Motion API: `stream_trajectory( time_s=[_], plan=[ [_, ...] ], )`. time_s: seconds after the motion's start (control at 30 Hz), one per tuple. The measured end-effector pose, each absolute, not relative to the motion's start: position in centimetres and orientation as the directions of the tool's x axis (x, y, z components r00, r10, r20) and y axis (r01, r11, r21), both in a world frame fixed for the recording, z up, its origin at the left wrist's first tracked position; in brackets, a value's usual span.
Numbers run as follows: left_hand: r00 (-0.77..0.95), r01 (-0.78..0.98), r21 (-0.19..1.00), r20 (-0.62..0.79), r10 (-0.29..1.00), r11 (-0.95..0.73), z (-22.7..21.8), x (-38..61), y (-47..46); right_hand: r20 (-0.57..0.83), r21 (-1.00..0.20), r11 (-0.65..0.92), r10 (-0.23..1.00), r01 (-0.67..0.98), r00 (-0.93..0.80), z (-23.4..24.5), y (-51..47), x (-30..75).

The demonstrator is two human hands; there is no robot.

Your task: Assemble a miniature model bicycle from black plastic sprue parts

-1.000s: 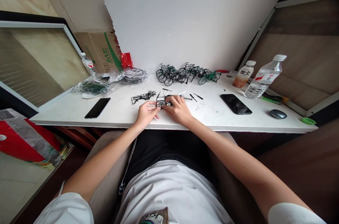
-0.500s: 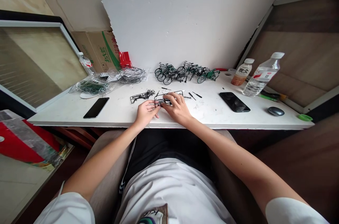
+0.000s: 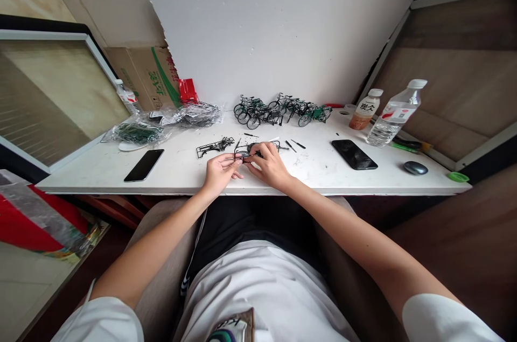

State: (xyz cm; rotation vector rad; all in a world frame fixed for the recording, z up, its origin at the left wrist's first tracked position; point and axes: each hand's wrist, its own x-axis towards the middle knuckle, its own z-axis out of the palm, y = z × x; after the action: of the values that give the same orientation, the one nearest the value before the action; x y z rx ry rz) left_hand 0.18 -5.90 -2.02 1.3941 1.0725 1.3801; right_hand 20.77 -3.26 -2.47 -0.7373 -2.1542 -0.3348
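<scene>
Near the table's front edge, my left hand [image 3: 220, 171] pinches the left end of a black plastic sprue [image 3: 241, 154] with thin bicycle-model parts on it. My right hand [image 3: 268, 163] is closed on the same sprue from the right, its fingers bent over the frame and hiding much of it. What lies exactly under the fingertips is too small to make out. Another black sprue with parts [image 3: 215, 146] lies on the table just left of and behind my hands. Several small model bicycles [image 3: 264, 114], black and green, stand behind.
Thin dark tools [image 3: 298, 144] lie right of my hands. One phone [image 3: 144, 165] is at left, another [image 3: 354, 154] at right. Plastic bags of parts [image 3: 139, 132] sit at back left. A brown-labelled bottle [image 3: 365, 110], a water bottle [image 3: 396, 114] and a mouse [image 3: 416, 168] stand at right.
The view has shifted slightly, moving the scene a little left. My right fingers have curled in closer to my left fingertips on the sprue; both hands keep hold of it.
</scene>
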Motion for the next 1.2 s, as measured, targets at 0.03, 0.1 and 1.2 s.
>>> stream_trajectory(
  time_s=[0.03, 0.1, 1.2],
  plan=[
    [0.007, -0.012, 0.969, 0.247, 0.969, -0.247, -1.9, 0.2, -6.0, 0.787, -0.013, 0.795, 0.382, 0.607, -0.484, -2.4, -3.3, 20.8],
    [-0.002, -0.029, 0.968, 0.25, 0.968, -0.25, -1.9, 0.3, -6.0, 0.809, -0.007, 0.798, 0.358, 0.603, -0.466, -2.4, -3.3, 20.8],
    [-0.052, 0.108, 0.917, 0.39, 0.919, -0.384, -2.6, 1.1, -6.8, 0.79, 0.048, 0.679, 0.423, 0.733, -0.444, -2.3, -4.0, 20.1]
  ],
)
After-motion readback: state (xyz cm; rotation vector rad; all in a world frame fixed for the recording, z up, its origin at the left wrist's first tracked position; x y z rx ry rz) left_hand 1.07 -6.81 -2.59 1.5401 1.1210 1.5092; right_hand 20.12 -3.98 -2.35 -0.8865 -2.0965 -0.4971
